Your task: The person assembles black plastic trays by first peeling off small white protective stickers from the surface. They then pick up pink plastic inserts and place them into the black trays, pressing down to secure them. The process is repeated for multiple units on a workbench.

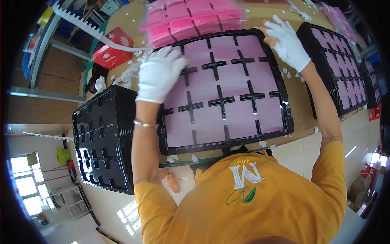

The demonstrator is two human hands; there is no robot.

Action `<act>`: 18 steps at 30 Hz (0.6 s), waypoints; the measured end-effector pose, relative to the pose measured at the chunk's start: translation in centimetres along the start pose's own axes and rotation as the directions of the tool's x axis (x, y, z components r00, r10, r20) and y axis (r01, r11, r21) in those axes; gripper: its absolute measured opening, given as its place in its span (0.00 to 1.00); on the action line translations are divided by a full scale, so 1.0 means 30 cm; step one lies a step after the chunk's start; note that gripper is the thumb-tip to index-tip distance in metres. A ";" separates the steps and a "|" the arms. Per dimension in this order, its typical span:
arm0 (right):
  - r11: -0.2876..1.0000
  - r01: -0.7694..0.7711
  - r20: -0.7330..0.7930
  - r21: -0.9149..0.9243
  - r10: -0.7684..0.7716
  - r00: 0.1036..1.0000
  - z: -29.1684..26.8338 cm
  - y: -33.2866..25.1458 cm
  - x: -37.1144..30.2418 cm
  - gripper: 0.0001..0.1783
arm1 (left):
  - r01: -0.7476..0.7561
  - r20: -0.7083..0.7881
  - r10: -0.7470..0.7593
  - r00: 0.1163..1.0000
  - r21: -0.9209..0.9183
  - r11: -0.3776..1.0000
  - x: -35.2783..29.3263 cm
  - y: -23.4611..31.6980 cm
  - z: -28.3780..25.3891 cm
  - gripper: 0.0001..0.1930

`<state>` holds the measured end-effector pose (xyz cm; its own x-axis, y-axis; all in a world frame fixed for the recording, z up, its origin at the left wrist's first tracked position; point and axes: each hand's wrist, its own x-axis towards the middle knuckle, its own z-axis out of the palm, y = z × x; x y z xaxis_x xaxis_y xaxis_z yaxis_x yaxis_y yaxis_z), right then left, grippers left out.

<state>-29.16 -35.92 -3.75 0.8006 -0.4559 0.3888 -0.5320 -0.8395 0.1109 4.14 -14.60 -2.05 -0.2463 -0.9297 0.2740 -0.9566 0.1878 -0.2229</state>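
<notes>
A black plastic tray (223, 143) with cross-shaped dividers lies in front of me, its compartments covered by pale pink-purple sheets (235, 81). My left hand (159, 75), in a white glove, rests over the tray's far left edge. Its fingers are apart, with the thumb over the sheets. Beyond the far right corner is my right hand (287, 44), also gloved, fingers spread and some fingertips bare. Nothing shows in either hand. Whether the left fingertips touch the tray is hidden.
Stacked bright pink sheets (195, 18) sit behind the tray. To the left stands a stack of black trays (103, 138); behind it is a red box (115, 49). Filled trays (339, 67) stand on the right. White scraps dot the table (266, 12).
</notes>
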 end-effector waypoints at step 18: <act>0.980 0.195 0.005 -0.049 -0.195 0.981 -0.201 -0.191 -0.255 0.39 | 0.232 -0.014 -0.241 0.970 -0.222 0.947 -0.326 0.132 -0.134 0.23</act>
<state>-33.90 -25.85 -1.85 0.8902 -0.2854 0.3551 -0.3789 -0.8967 0.2289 2.15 -3.48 -1.83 -0.0104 -0.9429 0.3328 -0.9976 0.0323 0.0604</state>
